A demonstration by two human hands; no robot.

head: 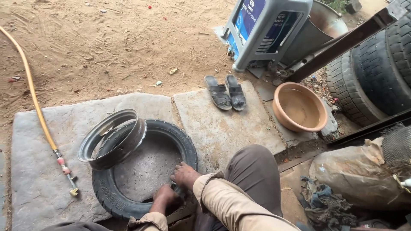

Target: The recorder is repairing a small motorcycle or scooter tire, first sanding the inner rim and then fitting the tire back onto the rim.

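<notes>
While both hands (175, 186) grip the tyre (145, 169), fingers curled, a rim (112, 137) leans on it.

I observe sandy ground (107, 47), 2 stone slabs (34, 171), stacked large tyres (376, 72) at right, in daylight.

This is an open-air roadside tyre repair yard: sandy ground, stone slabs (214, 128) for a work floor, big truck tyres (376, 72) stacked at the side, a yellow air hose (34, 98), and a bare rim (112, 137).
</notes>
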